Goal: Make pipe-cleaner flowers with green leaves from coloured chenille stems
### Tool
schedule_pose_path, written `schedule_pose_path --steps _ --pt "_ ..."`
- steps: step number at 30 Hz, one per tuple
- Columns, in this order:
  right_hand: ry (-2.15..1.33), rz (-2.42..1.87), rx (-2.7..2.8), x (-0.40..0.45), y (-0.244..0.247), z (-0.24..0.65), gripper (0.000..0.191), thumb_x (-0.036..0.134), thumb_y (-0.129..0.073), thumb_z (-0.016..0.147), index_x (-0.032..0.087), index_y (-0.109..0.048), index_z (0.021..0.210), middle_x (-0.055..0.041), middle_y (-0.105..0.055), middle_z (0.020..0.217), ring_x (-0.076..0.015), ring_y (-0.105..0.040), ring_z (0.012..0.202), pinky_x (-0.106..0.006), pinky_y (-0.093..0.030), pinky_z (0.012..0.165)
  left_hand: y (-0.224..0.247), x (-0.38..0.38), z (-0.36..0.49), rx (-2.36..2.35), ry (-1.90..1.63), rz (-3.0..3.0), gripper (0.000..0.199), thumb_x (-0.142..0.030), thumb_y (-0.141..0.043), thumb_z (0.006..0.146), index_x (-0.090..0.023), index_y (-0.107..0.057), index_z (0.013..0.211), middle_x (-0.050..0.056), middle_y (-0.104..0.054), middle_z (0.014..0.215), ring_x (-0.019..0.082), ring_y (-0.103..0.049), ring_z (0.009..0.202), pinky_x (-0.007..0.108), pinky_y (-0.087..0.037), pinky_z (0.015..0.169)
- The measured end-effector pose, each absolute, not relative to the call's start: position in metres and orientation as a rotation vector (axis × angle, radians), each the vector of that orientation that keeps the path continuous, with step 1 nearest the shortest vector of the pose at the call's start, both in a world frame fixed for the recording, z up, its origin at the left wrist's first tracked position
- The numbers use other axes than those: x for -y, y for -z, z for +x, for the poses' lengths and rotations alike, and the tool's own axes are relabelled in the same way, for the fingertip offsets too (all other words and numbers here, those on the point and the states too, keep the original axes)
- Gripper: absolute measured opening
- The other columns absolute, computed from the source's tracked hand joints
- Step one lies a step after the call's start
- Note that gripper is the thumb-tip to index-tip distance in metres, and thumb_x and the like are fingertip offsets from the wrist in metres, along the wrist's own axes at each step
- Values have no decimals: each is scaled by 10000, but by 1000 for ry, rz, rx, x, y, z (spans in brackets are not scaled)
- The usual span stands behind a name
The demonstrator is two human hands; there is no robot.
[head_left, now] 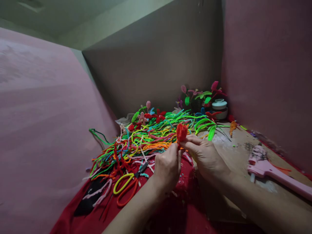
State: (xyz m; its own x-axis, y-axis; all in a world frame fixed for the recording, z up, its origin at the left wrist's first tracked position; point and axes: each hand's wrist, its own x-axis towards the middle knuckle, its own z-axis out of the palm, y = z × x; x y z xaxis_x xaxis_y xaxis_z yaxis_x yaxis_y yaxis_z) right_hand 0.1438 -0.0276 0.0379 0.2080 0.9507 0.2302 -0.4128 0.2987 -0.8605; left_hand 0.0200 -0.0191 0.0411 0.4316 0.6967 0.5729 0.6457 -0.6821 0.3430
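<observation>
A red pipe-cleaner flower (181,131) stands upright between my two hands, in front of the heap of pipe cleaners. My left hand (167,164) is closed around its lower end, with the fingers curled. From the right, my right hand (203,154) pinches the base of the flower head with thumb and fingertips. The part inside the left fist is hidden. Loose pipe cleaners (151,136) in green, yellow, orange, pink and red lie just behind. Left of my left hand are scissors (124,185) with one yellow and one orange handle loop.
A pink glue gun (270,170) lies on the brown board (226,159) at right. Finished pipe-cleaner flowers (158,115) and a lidded jar (219,108) stand at the back. Red cloth (175,204) covers the front. Walls close in on both sides.
</observation>
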Motion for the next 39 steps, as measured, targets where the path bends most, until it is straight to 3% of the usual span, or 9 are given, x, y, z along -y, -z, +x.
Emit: schedule_pose_path --steps 3,6,12,19,26,30,35,39 --pt "-996 -798 989 27 -30 144 96 283 -661 704 203 -714 695 -10 -582 768 -170 -501 804 -335 -390 765 -32 13 18 -1127 -1147 2618 185 -168 -379 873 -172 -520 753 -1 -478 609 105 -441 518 233 -311 517" --pt "-998 -805 1059 27 -24 146 120 301 -640 741 212 -717 760 -10 -585 794 -166 -510 801 -340 -397 768 -29 15 19 -1082 -1130 2227 195 -229 -395 890 -179 -510 742 -37 -417 567 78 -381 470 206 -311 491" --pt "-924 -892 1194 31 -26 150 62 265 -686 684 222 -718 716 -7 -571 785 -179 -514 831 -337 -384 789 -33 20 19 -924 -1039 1568 297 -337 -472 864 -177 -420 618 -71 -381 484 39 -311 354 171 -241 359" --pt "-1102 -727 1095 27 -20 152 108 227 -636 720 210 -731 769 -18 -574 835 -172 -512 849 -335 -387 814 -33 18 18 -671 -900 1151 239 -331 -542 837 -151 -485 690 -78 -424 455 12 -285 293 131 -238 319" --pt "-1571 -544 860 28 -16 153 45 186 -648 640 141 -653 636 10 -581 570 -88 -484 528 -232 -375 546 -25 16 17 -339 -665 790 147 -260 -535 844 -138 -543 762 -111 -339 428 -2 -88 267 107 -246 260" --pt "-1664 -505 779 34 -22 150 86 200 -681 585 144 -642 638 10 -605 566 -91 -515 508 -226 -388 526 -22 16 14 -211 -520 680 148 -238 -523 844 -141 -532 732 -125 -270 413 0 -20 263 98 -207 233" --pt "-1544 -534 727 33 -22 148 54 161 -675 579 154 -622 585 36 -560 534 -79 -467 493 -215 -365 512 -27 19 17 -497 -670 1001 239 -385 -507 843 -164 -534 757 -90 -378 452 24 -179 269 144 -219 266" --pt "-1437 -564 784 30 -16 146 67 159 -659 611 163 -665 678 9 -597 663 -122 -507 617 -262 -410 633 -25 23 18 -919 -1056 1667 136 -316 -571 806 -187 -585 846 -33 -491 591 78 -400 458 189 -332 454"
